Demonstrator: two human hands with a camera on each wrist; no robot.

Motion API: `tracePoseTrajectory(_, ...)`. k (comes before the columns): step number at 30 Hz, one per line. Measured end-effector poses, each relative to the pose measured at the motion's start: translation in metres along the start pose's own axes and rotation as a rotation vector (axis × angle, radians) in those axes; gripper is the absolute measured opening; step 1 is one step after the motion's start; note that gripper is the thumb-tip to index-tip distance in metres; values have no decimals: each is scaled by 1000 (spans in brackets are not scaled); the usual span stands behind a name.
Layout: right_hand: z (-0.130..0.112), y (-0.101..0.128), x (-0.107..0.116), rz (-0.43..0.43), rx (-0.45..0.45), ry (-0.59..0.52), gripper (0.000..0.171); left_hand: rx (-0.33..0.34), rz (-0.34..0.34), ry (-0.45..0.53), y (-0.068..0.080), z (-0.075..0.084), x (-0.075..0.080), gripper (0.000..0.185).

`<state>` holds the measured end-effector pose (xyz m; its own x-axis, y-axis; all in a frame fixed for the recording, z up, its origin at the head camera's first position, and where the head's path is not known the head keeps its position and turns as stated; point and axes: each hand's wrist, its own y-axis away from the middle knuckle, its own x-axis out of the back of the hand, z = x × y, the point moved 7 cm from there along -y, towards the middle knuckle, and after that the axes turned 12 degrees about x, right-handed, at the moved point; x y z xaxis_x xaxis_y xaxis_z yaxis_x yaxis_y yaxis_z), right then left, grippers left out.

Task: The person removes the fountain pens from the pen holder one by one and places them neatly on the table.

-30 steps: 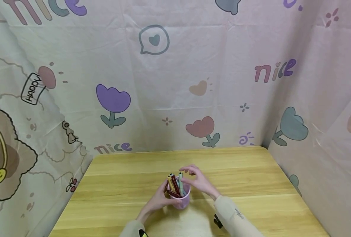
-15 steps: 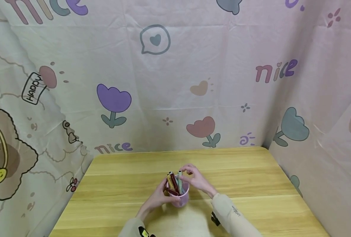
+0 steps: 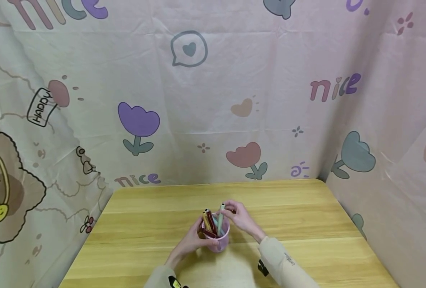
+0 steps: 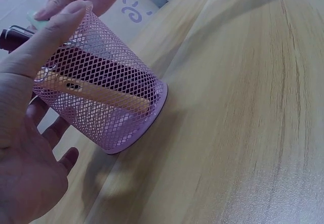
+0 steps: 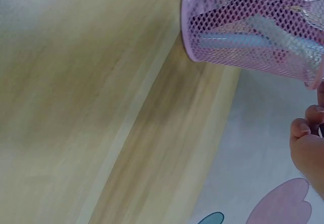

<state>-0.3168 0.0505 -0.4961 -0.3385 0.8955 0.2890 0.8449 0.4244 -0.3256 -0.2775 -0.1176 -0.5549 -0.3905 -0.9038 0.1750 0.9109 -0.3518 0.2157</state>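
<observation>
Pink mesh makes up the cup (image 3: 222, 245), which stands upright on the wooden table (image 3: 144, 228) with several pens in it. From the head view, the left hand (image 3: 191, 241) grips the cup near its rim, thumb in front and fingers round the far side, while the right hand (image 3: 242, 218) pinches the upper part of a pale green pen (image 3: 221, 215). That pen's lower end is inside the cup, beside a yellow pen (image 3: 205, 219) and a dark red pen (image 3: 211, 221). Only the left wrist view shows the yellow pen reaching down through the mesh almost to the base; there the green pen is just a small patch at the right hand's fingers. Seen from the right wrist, a light blue pen (image 5: 233, 40) lies low behind the mesh, and the right hand is cut off at the edge, its pinch unclear.
</observation>
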Motion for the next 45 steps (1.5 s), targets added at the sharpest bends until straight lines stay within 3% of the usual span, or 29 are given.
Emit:
tracePoseTrajectory(8, -12, -3, 14, 122, 61, -144, 25, 4, 12, -1, 1, 0, 1, 100)
tracePoseTrajectory(15, -15, -3, 27, 223, 25, -241, 24, 9, 19, 6, 1, 0, 1, 100)
tracePoseTrajectory(22, -15, -1, 47, 418, 24, -321, 29, 20, 27, 7, 1, -1, 1, 105)
tracePoseTrajectory(27, -9, 4, 58, 502, -48, -339, 36, 25, 29, 5, 2, -2, 1, 107)
tracePoseTrajectory(31, -2, 9, 62, 485, -122, -305, 37, 27, 26, 10, 2, -2, 1, 107)
tracePoseTrajectory(37, 13, 17, 66, 419, -183, -209, 27, 8, 17, 33, 3, 0, -1, 107)
tracePoseTrajectory(45, 33, 28, 66, 301, -155, -139, 25, -19, 38, 46, 3, 1, -4, 102)
